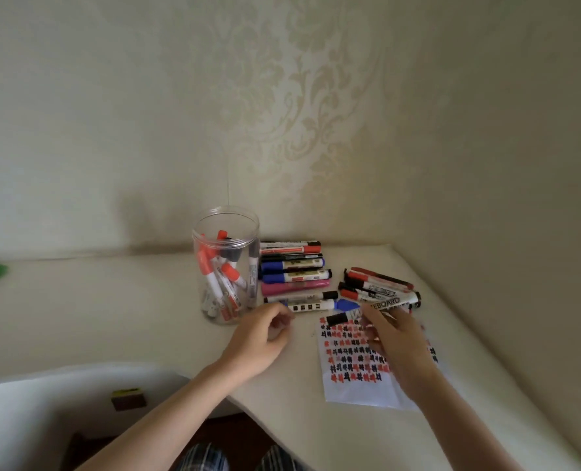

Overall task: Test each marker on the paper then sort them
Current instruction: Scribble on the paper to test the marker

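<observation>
Holding a black-capped marker (345,317) by its barrel, the right hand (399,345) is seen above the top edge of the paper (357,389); its fingers are curled around the marker, which lies level with the cap pointing to the left. The left hand (265,338) is placed on the table (112,307) just left of the paper, with the fingers loosely curled and nothing between them. The paper is covered with rows of red and black test marks, and only its lower strip is left white. Just behind the right hand, a loose pile of markers (381,288) is found near the right edge of the table. A row of sorted markers (294,271) is laid side by side toward the wall, next to a clear jar (226,263) in which more markers are kept upright. Open surface is seen left of the jar and in front of the paper, up to the curved front edge.
</observation>
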Demonstrator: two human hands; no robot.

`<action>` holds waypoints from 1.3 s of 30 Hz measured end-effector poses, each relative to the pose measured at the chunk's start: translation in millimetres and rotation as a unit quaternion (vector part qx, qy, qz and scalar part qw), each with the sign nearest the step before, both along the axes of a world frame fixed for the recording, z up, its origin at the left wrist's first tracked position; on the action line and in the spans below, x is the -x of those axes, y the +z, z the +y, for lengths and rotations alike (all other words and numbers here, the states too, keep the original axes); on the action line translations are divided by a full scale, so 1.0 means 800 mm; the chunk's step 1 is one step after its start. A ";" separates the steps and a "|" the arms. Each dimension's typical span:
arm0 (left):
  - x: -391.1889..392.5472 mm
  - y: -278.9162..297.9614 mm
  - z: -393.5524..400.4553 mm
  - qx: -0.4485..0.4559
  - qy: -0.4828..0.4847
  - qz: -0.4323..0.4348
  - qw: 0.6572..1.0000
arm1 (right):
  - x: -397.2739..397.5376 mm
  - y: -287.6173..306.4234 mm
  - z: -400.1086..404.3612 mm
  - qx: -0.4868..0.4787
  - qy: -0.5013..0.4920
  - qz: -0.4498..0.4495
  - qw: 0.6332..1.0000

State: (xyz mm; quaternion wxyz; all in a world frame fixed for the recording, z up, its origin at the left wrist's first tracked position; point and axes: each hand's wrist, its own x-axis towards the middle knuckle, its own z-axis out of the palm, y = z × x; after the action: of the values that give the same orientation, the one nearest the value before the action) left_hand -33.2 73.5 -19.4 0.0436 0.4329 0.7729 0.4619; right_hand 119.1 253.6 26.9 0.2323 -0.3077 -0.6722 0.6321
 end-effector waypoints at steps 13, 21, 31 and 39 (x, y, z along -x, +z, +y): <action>-0.086 0.041 0.041 0.054 -0.121 0.031 0.991 | -0.048 -0.002 -0.033 -0.012 0.028 0.009 0.999; -0.098 0.041 0.043 0.050 -0.143 0.010 0.988 | -0.057 0.000 -0.045 -0.031 0.075 0.046 0.996; -0.101 0.043 0.033 0.026 -0.184 -0.046 0.982 | -0.074 0.004 -0.040 -0.094 0.121 0.071 0.986; -0.094 0.029 0.044 0.107 -0.135 0.062 0.983 | -0.099 -0.006 0.005 0.093 -0.067 0.108 0.988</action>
State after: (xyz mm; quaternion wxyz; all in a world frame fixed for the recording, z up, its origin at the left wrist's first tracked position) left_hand 42.4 108.4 3.8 0.1039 0.5535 0.7537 0.3388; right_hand 198.7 257.3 21.8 0.3151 -0.3023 -0.5595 0.7044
